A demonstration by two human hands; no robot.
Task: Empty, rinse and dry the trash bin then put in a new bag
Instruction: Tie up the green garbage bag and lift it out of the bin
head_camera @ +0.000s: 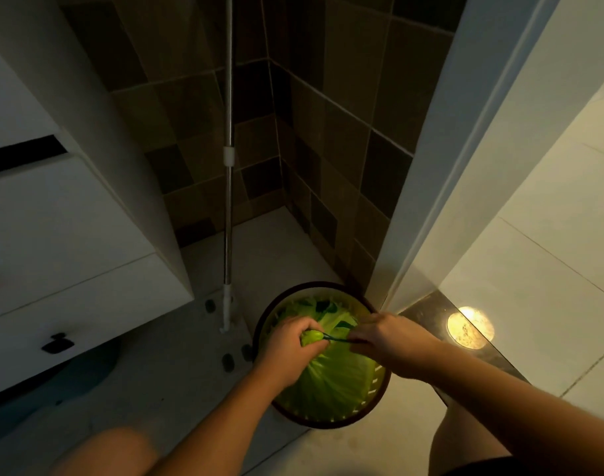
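The left hand sits low in the middle of the frame, its fingers curled round the gathered neck of a green trash bag, so that a bunched knob of plastic shows between thumb and fingers. Just to its right, the right hand pinches a thin dark green drawstring that runs taut between the two hands; its fingers are bent round the string, though the fingertips themselves are too dim to make out. The bag lies inside a round trash bin with a dark outer rim and slotted pale walls, which stands on the light floor in the lower centre of the frame, directly under both hands. Both bare forearms reach in from the bottom edge, with a knee on either side. Just left of the bin, a mop with a metal pole stands upright against the dark tiled corner wall, its base resting on the floor. A white cabinet with a small dark handle fills the left side of the frame. To the right of the bin rises a white door frame, and beyond it a bright round reflection glows on a dark threshold strip.
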